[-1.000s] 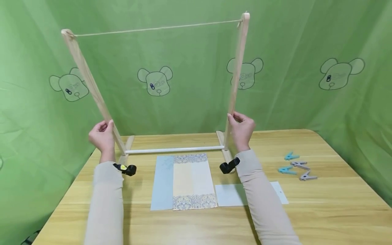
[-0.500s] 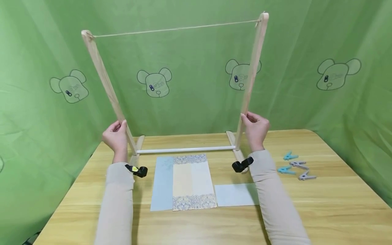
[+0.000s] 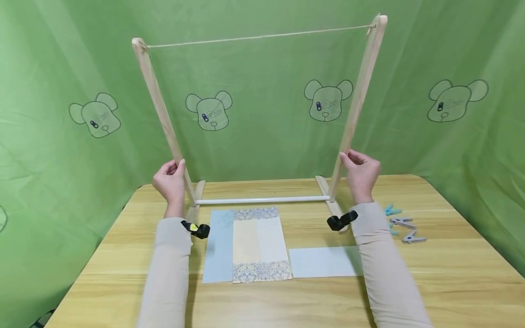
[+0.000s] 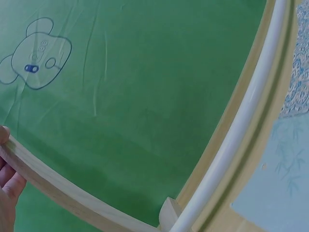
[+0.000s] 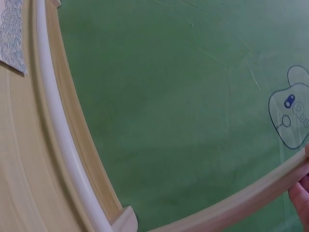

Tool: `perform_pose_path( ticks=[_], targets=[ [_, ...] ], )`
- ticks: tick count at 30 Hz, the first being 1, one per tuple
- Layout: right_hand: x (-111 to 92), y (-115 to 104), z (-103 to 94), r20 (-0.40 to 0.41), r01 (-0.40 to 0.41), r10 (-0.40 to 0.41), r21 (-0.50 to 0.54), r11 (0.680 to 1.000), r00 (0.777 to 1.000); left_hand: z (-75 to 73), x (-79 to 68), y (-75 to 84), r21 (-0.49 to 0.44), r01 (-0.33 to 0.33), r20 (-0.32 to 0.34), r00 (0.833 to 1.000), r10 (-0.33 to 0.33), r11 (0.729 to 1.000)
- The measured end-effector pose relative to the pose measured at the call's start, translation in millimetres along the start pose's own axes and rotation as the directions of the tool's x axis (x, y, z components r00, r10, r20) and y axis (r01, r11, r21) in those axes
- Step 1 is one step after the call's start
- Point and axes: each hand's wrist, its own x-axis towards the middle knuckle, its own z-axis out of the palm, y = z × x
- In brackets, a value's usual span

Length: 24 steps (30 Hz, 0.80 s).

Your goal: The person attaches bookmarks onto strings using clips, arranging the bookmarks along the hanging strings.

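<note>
A wooden rack (image 3: 158, 102) stands near the back of the table, its two posts joined low down by a white rod (image 3: 262, 200) and at the top by a thin string (image 3: 258, 36). My left hand (image 3: 171, 182) pinches the left post low down between thumb and fingers. On the other side my right hand (image 3: 362, 175) pinches the right post at about the same height. In the left wrist view the left post (image 4: 72, 195) runs from the fingers to the rod's end. The right wrist view shows the right post (image 5: 241, 203) held likewise.
In front of the rack lie a pale blue sheet (image 3: 218, 250), a lace-patterned sheet (image 3: 262, 243) and a white sheet (image 3: 324, 262), partly under the right forearm. Several blue and grey clips (image 3: 404, 222) lie at the right. A green curtain (image 3: 262, 150) hangs behind the table (image 3: 262, 305).
Both hands have moved the rack to the right along the back of the table, grips unchanged. The sheets and clips have stayed put; the right arm now partly covers a blue clip.
</note>
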Motion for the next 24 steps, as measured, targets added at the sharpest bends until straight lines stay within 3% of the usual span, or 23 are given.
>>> perform_pose_path(
  ticks=[6, 24],
  targets=[
    [9.9, 3.0, -12.0, -0.003, -0.009, 0.009, 0.011, 1.000, 1.000, 7.2, -7.9, -0.8, 0.005, -0.024, 0.041, 0.999, 0.024, 1.000],
    [23.3, 11.6, -27.0, -0.009, -0.003, 0.003, 0.013, 1.000, 1.000, 20.5, -20.3, 3.9, 0.018, -0.036, 0.057, 0.998, 0.035, 0.999]
  ],
)
